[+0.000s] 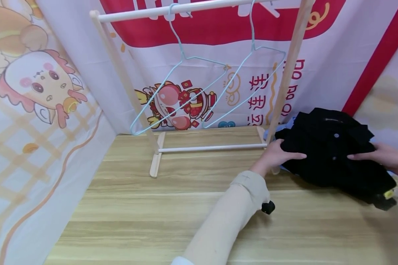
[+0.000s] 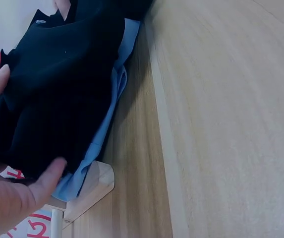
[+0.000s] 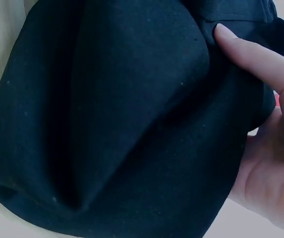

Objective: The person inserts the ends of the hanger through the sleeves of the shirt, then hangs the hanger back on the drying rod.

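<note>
Beige left sleeve (image 1: pixel 227 221) stretched over wood table (image 1: pixel 136 221), nearest camera; black garment (image 1: pixel 331 147) gripped at near-rack edge by left hand (image 1: pixel 275 154), thumb laid on top; opposite edge held by right hand (image 1: pixel 386 156), thumb likewise over cloth; garment bunched at table's right, beside rack (image 1: pixel 289 70); blue cloth (image 2: pixel 128 42) partly covered beneath it; two pale hangers (image 1: pixel 184 58) hung from rack's top bar
</note>
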The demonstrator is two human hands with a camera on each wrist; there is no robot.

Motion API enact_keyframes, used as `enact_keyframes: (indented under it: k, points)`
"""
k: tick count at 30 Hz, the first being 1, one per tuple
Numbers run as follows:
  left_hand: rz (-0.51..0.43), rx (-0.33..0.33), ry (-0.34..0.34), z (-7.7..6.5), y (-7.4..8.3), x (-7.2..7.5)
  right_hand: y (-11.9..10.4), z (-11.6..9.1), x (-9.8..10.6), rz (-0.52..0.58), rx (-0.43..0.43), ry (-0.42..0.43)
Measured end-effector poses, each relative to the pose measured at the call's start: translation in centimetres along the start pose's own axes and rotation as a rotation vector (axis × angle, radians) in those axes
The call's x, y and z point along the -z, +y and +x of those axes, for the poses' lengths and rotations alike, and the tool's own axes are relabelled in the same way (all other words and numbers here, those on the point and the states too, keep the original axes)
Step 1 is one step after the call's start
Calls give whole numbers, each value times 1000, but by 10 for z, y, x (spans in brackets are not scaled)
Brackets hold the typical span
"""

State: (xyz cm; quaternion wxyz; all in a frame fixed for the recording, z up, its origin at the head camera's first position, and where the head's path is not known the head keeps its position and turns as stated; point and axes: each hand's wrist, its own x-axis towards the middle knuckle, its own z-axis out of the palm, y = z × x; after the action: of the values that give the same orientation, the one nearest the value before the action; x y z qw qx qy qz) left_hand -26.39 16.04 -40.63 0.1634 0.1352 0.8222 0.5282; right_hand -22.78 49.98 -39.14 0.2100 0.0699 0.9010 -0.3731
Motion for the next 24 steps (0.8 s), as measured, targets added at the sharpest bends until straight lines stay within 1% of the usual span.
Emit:
enact_keyframes:
  k: [4, 7, 10, 12, 14, 15, 19, 21, 23, 24]
  points:
    - [47, 21, -22, 0, 1, -3, 0, -1, -2, 14, 37, 25]
    - [82, 7, -26, 2, 1, -4, 1, -2, -4, 9, 61, 44]
    - [107, -2, -35, 3, 2, -4, 1, -3, -4, 6, 59, 51]
    - [108, -7, -36, 4, 2, -4, 1, -3, -3, 0, 60, 55]
    - [104, -14, -18, 5, 2, -4, 1, -3, -4, 4, 69, 59]
    - [93, -21, -3, 5, 1, -4, 0, -3, -4, 6, 70, 64]
    - [-8, -49, 57, 8, -1, -4, -1, -3, -2, 53, 107, 66]
    - [-92, -57, 64, 9, -1, -2, -1, -3, 1, 73, 124, 62]
    - [-185, -52, 53, 10, 0, 0, 0, -2, 3, 90, 150, 58]
    - [-232, -47, 43, 10, 0, 1, -1, -1, 4, 80, 154, 53]
